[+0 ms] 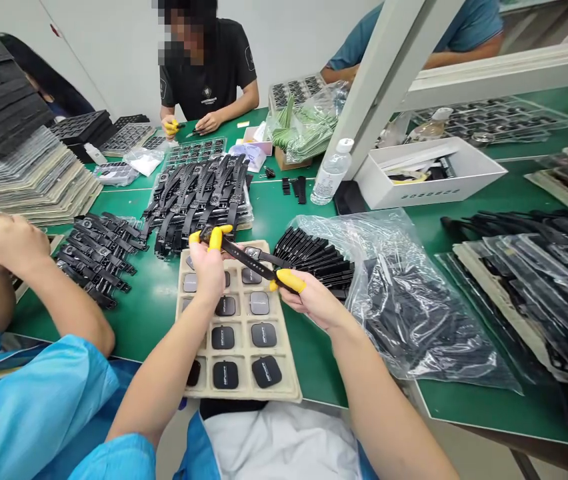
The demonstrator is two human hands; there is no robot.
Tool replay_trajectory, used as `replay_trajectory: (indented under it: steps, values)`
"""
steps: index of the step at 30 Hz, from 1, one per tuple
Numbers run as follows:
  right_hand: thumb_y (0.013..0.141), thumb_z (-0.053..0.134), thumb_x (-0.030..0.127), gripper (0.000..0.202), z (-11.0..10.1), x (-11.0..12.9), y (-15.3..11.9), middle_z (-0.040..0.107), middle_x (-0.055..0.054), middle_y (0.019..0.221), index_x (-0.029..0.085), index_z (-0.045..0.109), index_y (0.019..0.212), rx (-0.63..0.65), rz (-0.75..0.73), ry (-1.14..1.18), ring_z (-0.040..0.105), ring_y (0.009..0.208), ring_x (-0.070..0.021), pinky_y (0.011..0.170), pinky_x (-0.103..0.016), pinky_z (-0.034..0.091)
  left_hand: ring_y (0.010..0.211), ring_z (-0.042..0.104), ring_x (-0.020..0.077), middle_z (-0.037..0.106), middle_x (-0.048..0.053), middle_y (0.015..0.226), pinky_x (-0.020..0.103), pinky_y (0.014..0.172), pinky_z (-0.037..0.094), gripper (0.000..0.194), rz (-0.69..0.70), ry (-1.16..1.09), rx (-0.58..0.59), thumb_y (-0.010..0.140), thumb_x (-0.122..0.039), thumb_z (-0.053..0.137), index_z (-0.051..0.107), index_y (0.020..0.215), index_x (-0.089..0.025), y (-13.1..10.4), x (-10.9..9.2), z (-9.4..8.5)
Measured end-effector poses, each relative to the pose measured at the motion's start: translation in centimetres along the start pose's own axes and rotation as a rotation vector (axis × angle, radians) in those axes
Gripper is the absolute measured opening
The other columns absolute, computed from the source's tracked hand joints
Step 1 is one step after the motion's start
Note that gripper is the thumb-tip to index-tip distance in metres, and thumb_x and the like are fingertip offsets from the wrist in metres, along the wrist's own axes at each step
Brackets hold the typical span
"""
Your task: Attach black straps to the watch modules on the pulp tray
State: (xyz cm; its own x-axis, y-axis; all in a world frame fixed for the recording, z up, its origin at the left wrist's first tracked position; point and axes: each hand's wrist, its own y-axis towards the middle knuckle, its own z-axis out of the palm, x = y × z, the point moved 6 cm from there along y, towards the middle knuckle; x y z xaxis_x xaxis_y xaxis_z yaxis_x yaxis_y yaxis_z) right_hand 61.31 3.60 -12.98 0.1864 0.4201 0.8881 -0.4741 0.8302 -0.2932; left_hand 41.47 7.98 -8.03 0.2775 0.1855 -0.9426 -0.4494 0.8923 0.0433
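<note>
My left hand [210, 257], with yellow finger covers, is closed on the watch-head end of a black watch strap [248, 260]. The fingers of my right hand [304, 293], also in yellow covers, pinch the strap's other end, so it stretches between both hands. Beneath them lies a beige tray [241, 393] with square black watch pieces in its compartments. Another strap with a watch head rests at the tray's far edge, partly hidden. Right of the tray, black straps [314, 260] lie in a row beside a clear plastic bag [404, 287] full of dark straps.
Assembled watches [199, 193] are piled beyond the tray, more [99, 253] at left. A bottle [333, 172] and white box [429, 180] stand behind the bag. A co-worker's hands [7, 247] are at left; another person [209, 73] sits opposite. Stacked trays [529, 293] lie right.
</note>
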Motion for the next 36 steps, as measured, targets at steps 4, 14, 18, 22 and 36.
replay_trajectory:
  steps: [4, 14, 18, 22, 36]
  values:
    - [0.081, 0.078, 0.059, 0.044, -1.3, 0.8, 0.2, 0.051, 0.007, 0.055, 0.021, 0.057, 0.086, -0.198, -0.146, 0.064, 0.032, 0.042, -0.0059, 0.041, -0.02, 0.021, 0.059, 0.074, 0.0143, 0.08, 0.011, 0.111, 0.02, 0.048, 0.055, 0.043, -0.18, 0.053, 0.095, 0.086, -0.042, 0.078, 0.049, 0.109, -0.02, -0.1, 1.1, 0.6]
    - [0.083, 0.078, 0.055, 0.041, -0.5, 0.6, 0.3, 0.063, 0.005, 0.063, 0.023, 0.053, 0.088, -0.205, -0.238, 0.092, 0.045, 0.043, -0.0083, 0.044, -0.022, 0.033, 0.095, 0.076, 0.0221, 0.073, 0.013, 0.132, 0.029, 0.069, 0.065, 0.034, 0.014, 0.42, 0.626, 0.093, -0.026, 0.063, 0.072, 0.125, -0.021, -3.6, 2.8, 3.9]
    - [0.086, 0.076, 0.052, 0.036, 0.1, 0.5, 0.3, 0.062, 0.004, 0.059, 0.021, 0.058, 0.087, -0.126, -0.23, 0.062, 0.045, 0.044, -0.0089, 0.044, -0.023, 0.032, 0.131, 0.063, 0.0254, 0.07, 0.011, 0.136, 0.045, 0.116, 0.051, 0.042, 0.35, 0.661, 0.812, 0.093, -0.014, 0.053, 0.071, 0.13, -0.022, -4.3, 2.1, 4.3]
    - [0.085, 0.076, 0.053, 0.038, 0.6, 0.4, 0.2, 0.06, 0.003, 0.056, 0.021, 0.057, 0.083, -0.086, -0.208, 0.04, 0.043, 0.044, -0.0092, 0.043, -0.023, 0.031, 0.135, 0.06, 0.0239, 0.066, 0.012, 0.141, 0.044, 0.119, 0.048, 0.056, 0.437, 0.788, 0.941, 0.089, -0.006, 0.046, 0.065, 0.139, -0.021, -5.0, 2.3, 4.6]
    - [0.083, 0.075, 0.049, 0.035, 0.8, 0.6, 0.3, 0.055, 0.006, 0.051, 0.021, 0.055, 0.079, -0.102, -0.201, 0.088, 0.04, 0.041, -0.0077, 0.041, -0.022, 0.028, 0.135, 0.059, 0.0238, 0.062, 0.011, 0.142, 0.043, 0.116, 0.051, 0.059, 0.553, 0.775, 0.981, 0.09, -0.003, 0.044, 0.062, 0.143, -0.022, -4.7, 2.1, 4.4]
